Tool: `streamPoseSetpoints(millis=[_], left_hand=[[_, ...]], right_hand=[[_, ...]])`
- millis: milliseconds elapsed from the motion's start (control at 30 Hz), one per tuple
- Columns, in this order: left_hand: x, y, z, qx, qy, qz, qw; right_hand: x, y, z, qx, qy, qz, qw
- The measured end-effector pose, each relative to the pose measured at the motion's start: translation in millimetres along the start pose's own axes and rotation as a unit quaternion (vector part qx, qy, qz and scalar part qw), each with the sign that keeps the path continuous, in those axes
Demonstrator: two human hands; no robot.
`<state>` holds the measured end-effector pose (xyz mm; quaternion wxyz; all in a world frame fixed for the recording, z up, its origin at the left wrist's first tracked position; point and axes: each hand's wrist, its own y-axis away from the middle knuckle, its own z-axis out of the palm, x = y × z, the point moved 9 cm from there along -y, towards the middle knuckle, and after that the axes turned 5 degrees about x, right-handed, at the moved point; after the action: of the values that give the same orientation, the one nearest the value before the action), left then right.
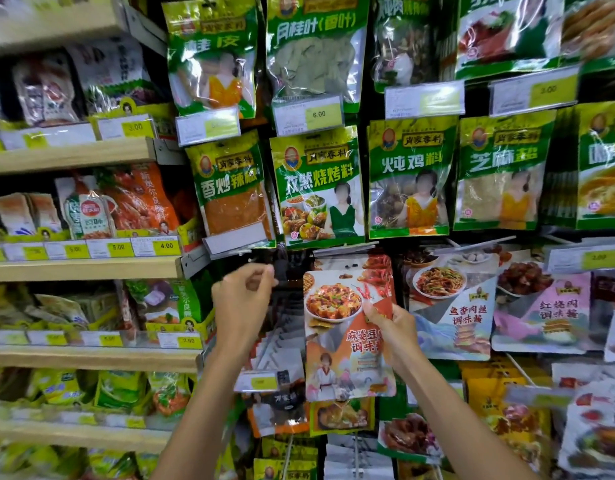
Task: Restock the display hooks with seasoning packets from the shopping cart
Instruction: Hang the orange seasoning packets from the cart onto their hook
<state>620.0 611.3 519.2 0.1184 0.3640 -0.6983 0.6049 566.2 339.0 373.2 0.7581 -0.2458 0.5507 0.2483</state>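
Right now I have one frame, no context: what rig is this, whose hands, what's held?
No machine: a person works with two bare hands. The one picture comes from a wide-angle camera on their head, looking forward and down. They face a shop wall of hanging seasoning packets, with wooden shelves to the left and yellow price tags. The right hand pinches a mapo tofu sauce packet by its right edge, upright before the display. The left hand is raised beside a dark gap, fingers curled; whether it grips anything is unclear. No shopping cart is in view.
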Motion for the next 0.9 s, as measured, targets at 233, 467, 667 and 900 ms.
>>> streamPoseSetpoints(millis=[233,467,667,900], left_hand=[[134,-102,-7,0.137,-0.091,0.264,0.950],[158,-154,55,0.075,-0.240,0.354,0.901],[157,-152,59,0.077,-0.241,0.363,0.897],[157,-152,59,0.079,-0.247,0.361,0.896]], right_hand=[[-6,-8,0,0.028,0.047,-0.027,0.998],[-5,-18,-9,0.039,0.051,-0.039,0.997],[-2,-32,-11,0.060,0.070,-0.024,0.995],[-1,-27,-10,0.039,0.108,-0.049,0.992]])
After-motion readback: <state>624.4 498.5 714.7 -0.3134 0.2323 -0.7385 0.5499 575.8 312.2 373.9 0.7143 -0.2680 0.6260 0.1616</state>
